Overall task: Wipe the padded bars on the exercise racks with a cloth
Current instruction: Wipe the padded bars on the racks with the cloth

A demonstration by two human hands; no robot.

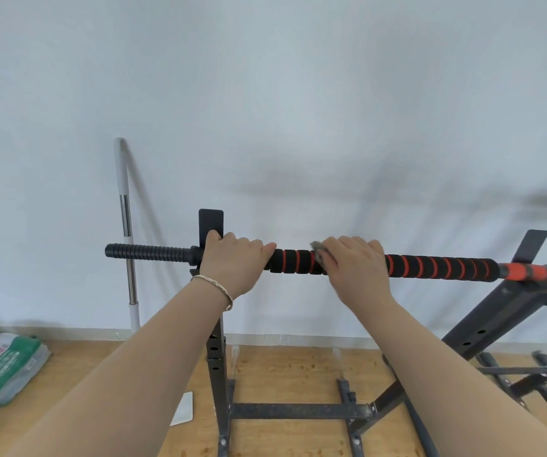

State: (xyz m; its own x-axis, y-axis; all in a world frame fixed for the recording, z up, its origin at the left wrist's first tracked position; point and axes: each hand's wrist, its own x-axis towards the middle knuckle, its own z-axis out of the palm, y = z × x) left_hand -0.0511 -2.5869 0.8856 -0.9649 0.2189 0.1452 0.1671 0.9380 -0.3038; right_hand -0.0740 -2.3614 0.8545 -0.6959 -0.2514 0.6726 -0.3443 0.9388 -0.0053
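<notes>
One padded bar [430, 267] is seen across the middle of the view, lying almost level. Its long axis runs from left to right, parallel to the pale wall [298, 110] behind it. Its black ribbed end points left, and its other end is cut off by the right edge of the view. The middle stretch is covered in black foam wound with an orange spiral stripe.

The bar is held up by two black racks: the left rack [215, 361] under its ribbed part and the right rack [512, 311] under its orange section.

The left hand [232, 258] is wrapped over the bar just beside the left rack, fingers curled over the top and thumb laid along the foam. A thin bracelet [214, 286] is worn on that wrist.

The right hand [354, 265] is closed over the bar further right, and a small grey cloth [318, 251] is pressed against the foam beneath it. Only a corner of the cloth can be seen, beside the index finger.

Beyond the bar's left end, a chrome and white pole [126, 225] is leaned against the wall. Below the bar, a wooden floor [282, 374] is visible. Far below the bar's left end, a green and white sack [5, 367] is lying on that floor.
</notes>
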